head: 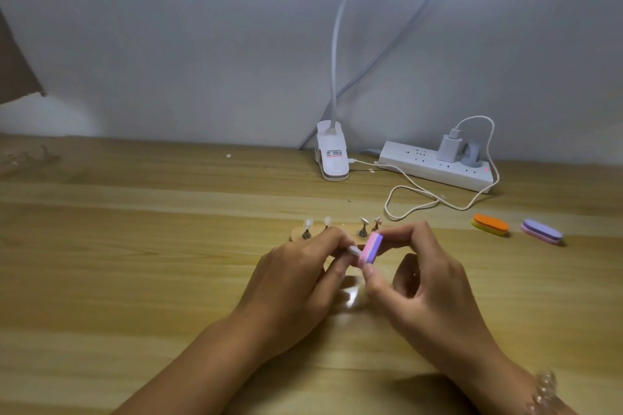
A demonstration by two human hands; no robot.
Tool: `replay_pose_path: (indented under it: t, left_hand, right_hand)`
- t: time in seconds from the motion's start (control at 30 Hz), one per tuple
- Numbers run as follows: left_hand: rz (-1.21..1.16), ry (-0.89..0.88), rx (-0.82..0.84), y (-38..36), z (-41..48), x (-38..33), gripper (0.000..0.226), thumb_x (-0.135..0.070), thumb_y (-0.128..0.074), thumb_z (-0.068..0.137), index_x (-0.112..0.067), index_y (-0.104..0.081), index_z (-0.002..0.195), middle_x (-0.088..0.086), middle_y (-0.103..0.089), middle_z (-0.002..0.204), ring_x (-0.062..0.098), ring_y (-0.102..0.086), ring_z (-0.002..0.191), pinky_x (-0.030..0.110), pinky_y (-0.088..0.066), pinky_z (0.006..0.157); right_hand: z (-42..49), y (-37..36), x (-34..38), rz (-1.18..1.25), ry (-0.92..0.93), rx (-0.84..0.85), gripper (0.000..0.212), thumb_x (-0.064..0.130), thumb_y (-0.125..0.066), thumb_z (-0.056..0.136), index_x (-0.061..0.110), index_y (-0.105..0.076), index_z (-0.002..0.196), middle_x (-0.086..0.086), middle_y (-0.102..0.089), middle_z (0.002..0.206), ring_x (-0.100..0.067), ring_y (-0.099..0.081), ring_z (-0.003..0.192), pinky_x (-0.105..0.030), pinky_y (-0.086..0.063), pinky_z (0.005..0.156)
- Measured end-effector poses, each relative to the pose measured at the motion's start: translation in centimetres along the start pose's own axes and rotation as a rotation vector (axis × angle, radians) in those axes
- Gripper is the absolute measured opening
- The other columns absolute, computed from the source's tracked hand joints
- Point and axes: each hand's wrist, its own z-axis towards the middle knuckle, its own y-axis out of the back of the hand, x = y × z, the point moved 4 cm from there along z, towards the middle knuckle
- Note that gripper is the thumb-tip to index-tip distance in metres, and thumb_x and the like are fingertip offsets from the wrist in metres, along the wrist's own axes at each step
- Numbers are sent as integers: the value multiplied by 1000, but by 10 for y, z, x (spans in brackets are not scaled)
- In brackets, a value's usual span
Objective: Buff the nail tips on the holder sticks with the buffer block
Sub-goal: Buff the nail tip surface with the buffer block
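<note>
Both hands meet just above the worktop [135, 246], at six o'clock from the wooden stand [296, 235], probably so the work sits close under the eyes and the light. The left hand [303, 266] has its grip closed round a nail tip [353, 250]. The tip's pale end pokes out toward three o'clock, and whatever stick carries it is buried in the curled fingers and cannot be made out. The right hand [421, 276] pinches the buffer block [371, 249] between thumb and forefinger at its two ends, with the other fingers loosely curled. Held this way the block's long side stays free and touches the tip, which suits short rubbing strokes. The block is small and slab-like, with pink and purple layers and softly rounded corners. The tip is glossy, whitish and narrow. Four holder sticks [363, 228] stand upright on the stand at twelve o'clock from the hands, each topped with a small tip, so most of the set seems to be waiting. Well apart at three o'clock from the stand lie an orange buffer [490, 224] and a purple buffer [542, 231], likely spares kept within reach.
</note>
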Motion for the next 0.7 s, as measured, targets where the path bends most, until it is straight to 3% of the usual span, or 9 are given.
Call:
replay_pose_path:
  t: [0.1, 0.23, 0.4, 0.57, 0.7]
  left_hand:
    - [-33, 12, -27, 2, 1, 3, 14, -36, -50, 96, -30, -62, 100, -42, -52, 70, -2, -46, 50, 22, -30, 54]
    - [-27, -8, -37, 2, 1, -1, 9, -37, -57, 94, -30, -64, 94, -39, -53, 70, -2, -45, 48, 19, -26, 51]
    - [-71, 18, -68, 4, 1, 4, 11, -36, -58, 90, -29, -66, 93, -27, -57, 71, 8, -48, 51, 24, -32, 53]
    - [-12, 1, -67, 2, 0, 0, 6, -35, -62, 90, -29, -65, 90, -34, -50, 65, 1, -45, 48, 22, -31, 53]
    - [-16, 1, -62, 4, 0, 2, 9, -37, -59, 89, -31, -65, 91, -23, -57, 70, 5, -48, 50, 25, -35, 51]
  right_hand:
    - [-4, -6, 7, -22, 53, 82, 28, 39, -67, 72, 27, -54, 94, 27, -56, 68, -9, -49, 44, -13, -32, 48]
    - [2, 2, -6, 48, -83, -21, 27, 28, -75, 77, 27, -55, 94, 21, -65, 82, -16, -52, 45, -24, -40, 52]
    - [-6, -8, 12, -54, 69, 110, 32, 44, -67, 70, 26, -53, 93, 33, -56, 72, -9, -50, 46, -14, -33, 48]
    - [2, 3, -6, 30, -89, -33, 28, 32, -74, 75, 26, -54, 94, 21, -66, 93, -16, -52, 46, -30, -44, 52]
    - [-5, -4, 6, -45, 46, 58, 30, 42, -68, 73, 27, -54, 95, 23, -60, 79, -12, -52, 48, -15, -37, 50]
